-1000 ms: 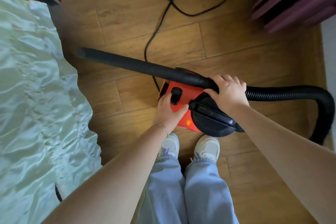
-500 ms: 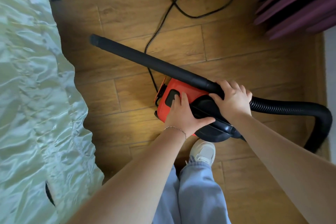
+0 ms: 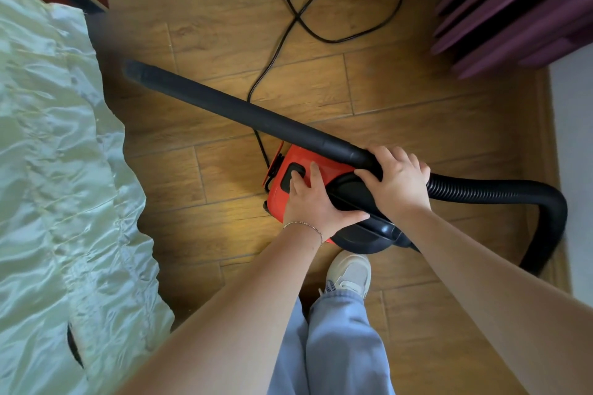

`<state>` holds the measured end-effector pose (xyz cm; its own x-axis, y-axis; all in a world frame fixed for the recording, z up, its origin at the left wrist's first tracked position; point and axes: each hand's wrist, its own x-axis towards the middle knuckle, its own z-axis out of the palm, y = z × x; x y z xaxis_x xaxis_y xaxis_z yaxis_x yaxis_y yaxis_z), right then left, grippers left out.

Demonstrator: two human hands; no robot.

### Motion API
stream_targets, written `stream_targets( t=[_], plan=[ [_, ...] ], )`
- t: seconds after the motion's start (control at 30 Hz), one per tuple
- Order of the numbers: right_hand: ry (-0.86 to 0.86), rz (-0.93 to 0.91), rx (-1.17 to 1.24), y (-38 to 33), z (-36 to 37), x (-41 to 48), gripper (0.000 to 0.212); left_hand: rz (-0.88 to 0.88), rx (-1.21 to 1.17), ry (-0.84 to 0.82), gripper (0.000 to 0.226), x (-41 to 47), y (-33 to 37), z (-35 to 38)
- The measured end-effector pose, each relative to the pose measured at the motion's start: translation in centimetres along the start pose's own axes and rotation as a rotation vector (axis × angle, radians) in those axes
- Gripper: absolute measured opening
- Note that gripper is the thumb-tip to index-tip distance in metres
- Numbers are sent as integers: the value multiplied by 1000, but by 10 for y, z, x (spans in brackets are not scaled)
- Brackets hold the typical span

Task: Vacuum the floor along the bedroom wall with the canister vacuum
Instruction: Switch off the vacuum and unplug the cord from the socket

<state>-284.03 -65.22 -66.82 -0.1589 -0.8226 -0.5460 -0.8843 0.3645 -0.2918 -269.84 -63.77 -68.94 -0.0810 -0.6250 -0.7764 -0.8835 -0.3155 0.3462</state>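
Head view: the right hand (image 3: 398,181) curls round the black wand (image 3: 256,115), which points to ten o'clock. Beside it, the left hand (image 3: 313,202) lies flat on the red canister (image 3: 277,202), fingertips on its switch (image 3: 288,171).

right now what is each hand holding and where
Right hand grips the wand at its hose end. Left hand grips nothing; its fingers touch the switch on the vacuum.
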Motion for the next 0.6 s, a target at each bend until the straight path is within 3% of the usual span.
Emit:
stream_targets(
  t=[0.6],
  plan=[
    [6, -35, -11, 5, 5, -9, 43, -40, -59, -107, 125, 21, 1, -9]
  ],
)
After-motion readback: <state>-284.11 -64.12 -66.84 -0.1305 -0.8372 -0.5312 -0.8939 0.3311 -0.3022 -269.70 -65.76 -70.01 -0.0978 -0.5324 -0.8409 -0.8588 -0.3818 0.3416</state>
